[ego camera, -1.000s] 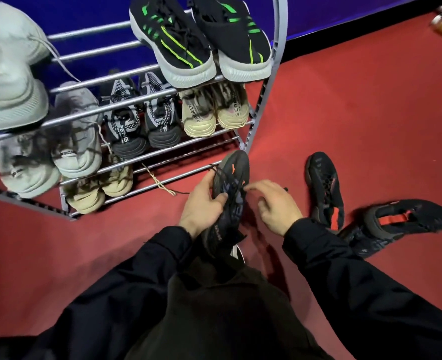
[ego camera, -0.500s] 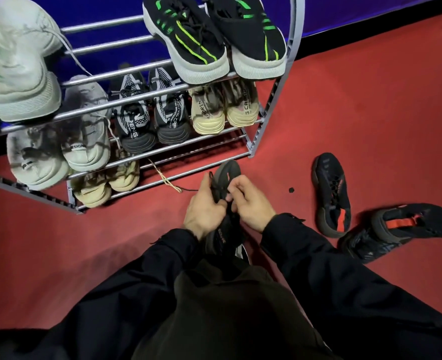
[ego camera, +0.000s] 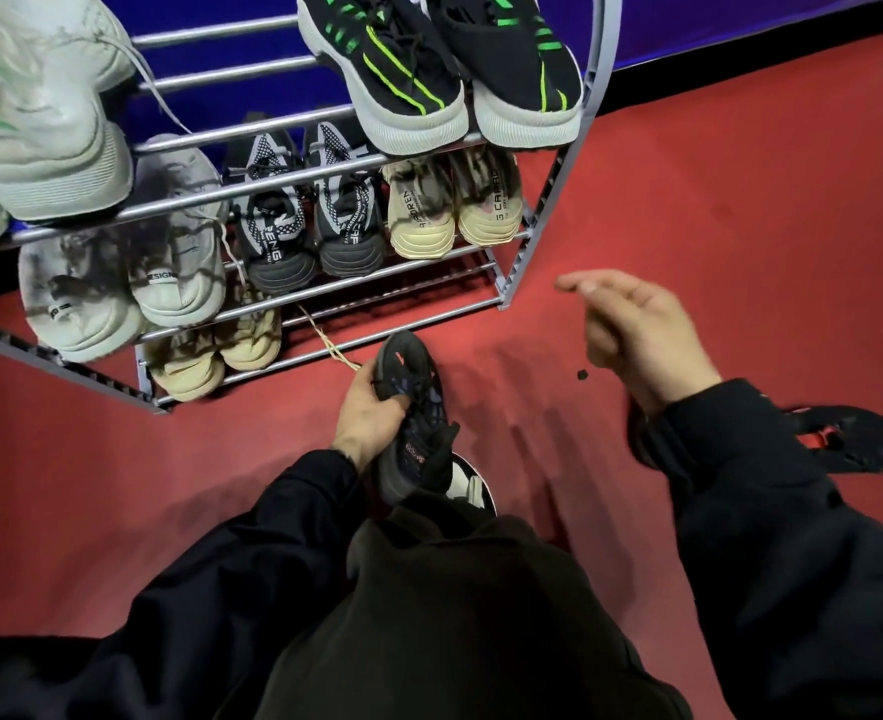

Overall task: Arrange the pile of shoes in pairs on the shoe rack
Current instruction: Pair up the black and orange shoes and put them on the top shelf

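Left hand (ego camera: 369,415) grips a dark sneaker (ego camera: 414,415) just short of the shoe rack (ego camera: 502,298); right hand (ego camera: 637,330) hangs empty, fingers loosely spread. Its likely mates lie beyond the right sleeve; matching first would serve best.

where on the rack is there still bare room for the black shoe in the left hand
Free: the bottom shelf, right of the beige pair, and the top-shelf bars between the pale green shoes and the black-and-green pair. Crowded: the middle shelf, filled across by three pairs. The left hand has its grip on the black shoe.
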### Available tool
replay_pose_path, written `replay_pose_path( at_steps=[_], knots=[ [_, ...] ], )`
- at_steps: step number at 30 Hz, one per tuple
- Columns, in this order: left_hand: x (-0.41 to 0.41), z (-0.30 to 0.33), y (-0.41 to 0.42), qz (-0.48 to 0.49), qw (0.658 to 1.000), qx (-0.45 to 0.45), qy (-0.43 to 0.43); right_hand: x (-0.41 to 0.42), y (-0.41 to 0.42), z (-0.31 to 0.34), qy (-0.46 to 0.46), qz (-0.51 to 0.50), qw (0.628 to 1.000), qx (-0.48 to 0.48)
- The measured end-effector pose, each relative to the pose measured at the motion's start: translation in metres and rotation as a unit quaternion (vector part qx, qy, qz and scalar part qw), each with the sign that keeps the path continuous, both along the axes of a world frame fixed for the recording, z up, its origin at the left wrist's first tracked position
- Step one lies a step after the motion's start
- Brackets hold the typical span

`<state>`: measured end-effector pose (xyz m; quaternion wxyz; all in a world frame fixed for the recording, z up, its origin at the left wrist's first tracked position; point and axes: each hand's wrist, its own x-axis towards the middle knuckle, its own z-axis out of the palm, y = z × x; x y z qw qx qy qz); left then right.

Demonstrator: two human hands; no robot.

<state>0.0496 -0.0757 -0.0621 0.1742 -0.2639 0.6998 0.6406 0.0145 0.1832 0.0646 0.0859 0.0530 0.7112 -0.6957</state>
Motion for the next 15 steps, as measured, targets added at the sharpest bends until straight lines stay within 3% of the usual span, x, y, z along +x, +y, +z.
replay_pose_path(
  at_steps=[2,6,10,15],
  knots=[
    [0.002,0.011,0.008,-0.019,0.999,0.007,0.025,0.002,-0.024,-0.016,-0.001,0.054,0.992,0.117],
    [0.007,0.027,0.024,-0.099,0.990,-0.041,0.091,0.014,-0.076,-0.069,0.004,0.168,0.953,0.252],
    [0.013,0.034,0.029,-0.152,0.967,-0.169,0.118,0.023,-0.100,-0.085,0.020,0.104,0.936,0.335],
    [0.014,0.027,0.036,-0.169,0.961,-0.202,0.086,0.024,-0.106,-0.089,-0.040,0.099,0.920,0.377]
  ],
)
